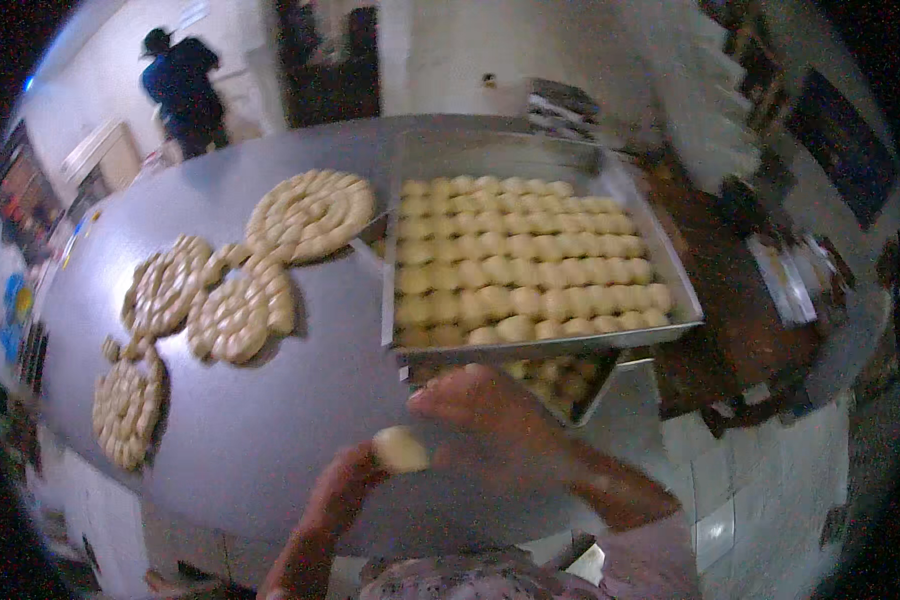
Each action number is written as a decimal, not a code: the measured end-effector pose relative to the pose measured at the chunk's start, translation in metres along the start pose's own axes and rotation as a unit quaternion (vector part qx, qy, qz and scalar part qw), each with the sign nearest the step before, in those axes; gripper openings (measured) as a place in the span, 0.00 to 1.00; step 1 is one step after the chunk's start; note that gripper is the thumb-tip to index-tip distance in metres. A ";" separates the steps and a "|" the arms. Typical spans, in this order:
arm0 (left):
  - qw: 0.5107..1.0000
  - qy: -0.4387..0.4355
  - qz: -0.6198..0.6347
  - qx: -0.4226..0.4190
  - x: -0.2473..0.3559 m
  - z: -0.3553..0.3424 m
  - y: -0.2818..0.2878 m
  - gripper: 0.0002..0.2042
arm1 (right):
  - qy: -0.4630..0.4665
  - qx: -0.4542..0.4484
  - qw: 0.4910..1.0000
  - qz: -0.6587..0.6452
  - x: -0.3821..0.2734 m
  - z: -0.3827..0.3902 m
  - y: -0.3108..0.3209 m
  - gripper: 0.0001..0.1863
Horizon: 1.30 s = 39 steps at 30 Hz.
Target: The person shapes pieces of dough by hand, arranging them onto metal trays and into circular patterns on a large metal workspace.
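A pale dough ball (pixel 401 450) is held at the fingertips of my left hand (pixel 352 476), above the near part of the grey metal table (pixel 350 400). To its right, my right hand (pixel 495 412) is slightly blurred, its fingers stretched out and thumb apart, with nothing seen in it. It hovers just in front of a large metal tray (pixel 550 345) filled with rows of dough balls (pixel 530 270). Left of the tray, dough pieces lie in spirals: a large far coil (pixel 312 215), two touching coils (pixel 168 285) (pixel 235 315), and a near-left coil (pixel 128 410).
Under the large tray, a second tray (pixel 595 395) of dough balls juts out at the front. A brown wooden surface (pixel 735 300) with objects on it stands at the right. A person in dark clothes (pixel 182 90) is at the far left, beyond the table.
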<state>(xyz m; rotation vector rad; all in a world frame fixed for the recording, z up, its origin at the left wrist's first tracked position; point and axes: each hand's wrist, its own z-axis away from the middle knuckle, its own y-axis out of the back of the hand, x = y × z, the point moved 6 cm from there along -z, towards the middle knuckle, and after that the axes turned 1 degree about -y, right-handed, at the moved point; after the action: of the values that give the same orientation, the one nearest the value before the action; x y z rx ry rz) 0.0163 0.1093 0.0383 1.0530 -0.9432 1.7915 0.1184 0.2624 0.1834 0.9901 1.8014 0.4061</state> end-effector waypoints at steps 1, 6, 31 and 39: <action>0.996 -0.031 0.073 -0.049 -0.014 -0.001 -0.014 0.19 | 0.047 -0.050 0.998 -0.014 -0.013 0.014 -0.039 0.20; 0.980 -0.014 -0.168 -0.105 -0.016 0.000 0.051 0.19 | -0.362 0.056 0.918 -0.150 0.036 0.136 -0.109 0.16; 0.873 -0.075 -0.301 0.377 -0.027 -0.006 0.368 0.29 | -0.359 0.170 0.845 0.359 0.074 0.226 -0.084 0.13; 0.965 -0.103 0.166 0.175 -0.018 0.043 0.213 0.27 | -0.319 0.187 0.837 0.404 0.112 0.187 -0.074 0.09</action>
<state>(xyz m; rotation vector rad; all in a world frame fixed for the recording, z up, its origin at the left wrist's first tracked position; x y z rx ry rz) -0.1600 -0.0128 -0.0020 1.3887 -0.9953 2.2155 0.2323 0.2741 -0.0168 1.9014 0.7953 0.1748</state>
